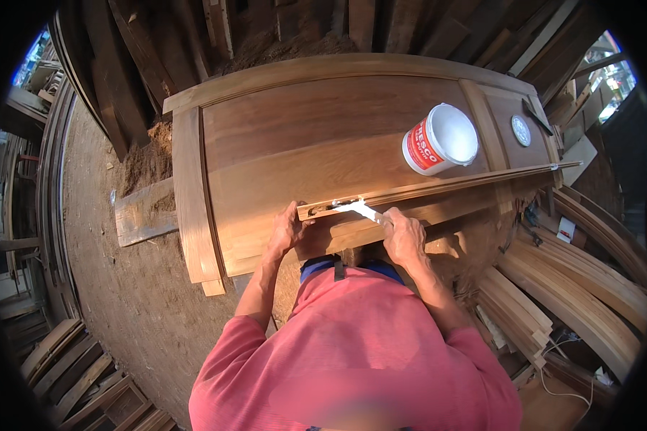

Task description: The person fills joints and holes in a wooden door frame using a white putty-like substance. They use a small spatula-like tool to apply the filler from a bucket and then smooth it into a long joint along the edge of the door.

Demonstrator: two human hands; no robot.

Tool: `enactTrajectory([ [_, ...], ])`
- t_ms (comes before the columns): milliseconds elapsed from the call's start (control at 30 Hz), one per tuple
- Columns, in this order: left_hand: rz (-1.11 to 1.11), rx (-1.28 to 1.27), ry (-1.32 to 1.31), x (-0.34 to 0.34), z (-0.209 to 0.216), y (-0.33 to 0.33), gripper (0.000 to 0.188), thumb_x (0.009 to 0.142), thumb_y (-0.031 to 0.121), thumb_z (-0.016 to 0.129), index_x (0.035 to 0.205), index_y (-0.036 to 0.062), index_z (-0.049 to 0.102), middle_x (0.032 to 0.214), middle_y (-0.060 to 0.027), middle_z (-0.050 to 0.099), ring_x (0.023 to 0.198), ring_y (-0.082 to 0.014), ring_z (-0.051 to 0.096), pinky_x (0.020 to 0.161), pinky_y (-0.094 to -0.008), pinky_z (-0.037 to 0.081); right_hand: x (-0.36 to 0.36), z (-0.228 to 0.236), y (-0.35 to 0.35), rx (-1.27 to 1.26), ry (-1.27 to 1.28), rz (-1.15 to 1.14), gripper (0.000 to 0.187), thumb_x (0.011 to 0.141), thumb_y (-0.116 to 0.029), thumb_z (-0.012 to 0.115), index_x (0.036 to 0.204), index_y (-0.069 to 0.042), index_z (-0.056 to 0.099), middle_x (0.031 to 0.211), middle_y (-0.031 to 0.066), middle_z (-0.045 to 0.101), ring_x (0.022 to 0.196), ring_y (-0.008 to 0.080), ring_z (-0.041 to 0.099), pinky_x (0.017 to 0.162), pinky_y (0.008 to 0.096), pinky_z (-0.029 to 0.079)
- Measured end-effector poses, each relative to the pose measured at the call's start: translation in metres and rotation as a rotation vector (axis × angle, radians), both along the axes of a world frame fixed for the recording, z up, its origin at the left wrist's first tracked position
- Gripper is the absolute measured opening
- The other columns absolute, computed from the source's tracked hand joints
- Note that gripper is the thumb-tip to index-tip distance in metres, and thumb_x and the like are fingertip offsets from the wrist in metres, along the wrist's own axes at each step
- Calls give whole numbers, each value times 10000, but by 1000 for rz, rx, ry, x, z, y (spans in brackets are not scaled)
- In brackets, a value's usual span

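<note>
My left hand grips the near-left end of a long, narrow wooden strip, which stretches across to the far right. In my right hand is a flat spreader thick with white paste; its tip meets the strip close to my left hand. White smears and a dark hollow show on the wood there. Beneath lies a large framed wooden panel. On it stands an open white bucket with a red label, white inside. A round white lid rests farther right.
Beside the lid lies a dark flat tool. Timber boards lean along the back. Stacked planks fill the right side, with more wood at lower left. A short board juts out left of the panel.
</note>
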State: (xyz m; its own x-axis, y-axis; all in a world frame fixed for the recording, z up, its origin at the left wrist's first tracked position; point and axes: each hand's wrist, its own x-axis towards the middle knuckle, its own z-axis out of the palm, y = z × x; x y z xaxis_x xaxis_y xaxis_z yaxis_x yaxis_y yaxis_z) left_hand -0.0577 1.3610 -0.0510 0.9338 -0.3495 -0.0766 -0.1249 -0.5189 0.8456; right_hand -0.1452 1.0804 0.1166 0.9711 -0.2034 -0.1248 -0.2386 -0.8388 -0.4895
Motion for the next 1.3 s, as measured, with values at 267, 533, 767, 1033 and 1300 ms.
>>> enactTrajectory([
  [267,-14,114,9,0,-11,3,418,846,246,832,1168,104,606,1022,-185,724,982,-431,685,789,-486,550,42,71,-114,-130,-320,-218,131,936,-146,621,1041,-82,666,895,222,715,876,467,677,753,570,497],
  [533,72,-27,13,-10,-13,-6,379,867,170,817,1177,97,612,964,-156,738,897,-337,720,779,-405,560,141,31,-234,-361,-72,-261,235,936,-207,617,1095,-92,746,1079,248,730,1006,451,703,856,514,565],
  [767,149,38,-17,-17,9,0,389,852,79,781,1197,72,600,967,-144,749,910,-243,725,813,-353,553,204,-13,-235,-320,188,-396,299,899,-152,601,1135,-42,749,1149,228,734,1122,430,693,925,490,575],
  [1033,148,-8,-29,-16,-5,-7,400,837,6,771,1201,61,614,1002,-117,755,931,-206,718,858,-337,553,222,-80,-282,431,160,-511,185,863,-135,677,982,-48,790,786,112,741,629,190,690,555,317,542],
  [1300,150,-205,113,-15,-16,-5,474,776,-102,705,1200,78,597,985,-146,747,911,-245,729,794,-361,560,179,-25,-269,848,-31,-579,122,873,-65,711,961,-13,777,722,28,695,531,44,548,434,205,387],
])
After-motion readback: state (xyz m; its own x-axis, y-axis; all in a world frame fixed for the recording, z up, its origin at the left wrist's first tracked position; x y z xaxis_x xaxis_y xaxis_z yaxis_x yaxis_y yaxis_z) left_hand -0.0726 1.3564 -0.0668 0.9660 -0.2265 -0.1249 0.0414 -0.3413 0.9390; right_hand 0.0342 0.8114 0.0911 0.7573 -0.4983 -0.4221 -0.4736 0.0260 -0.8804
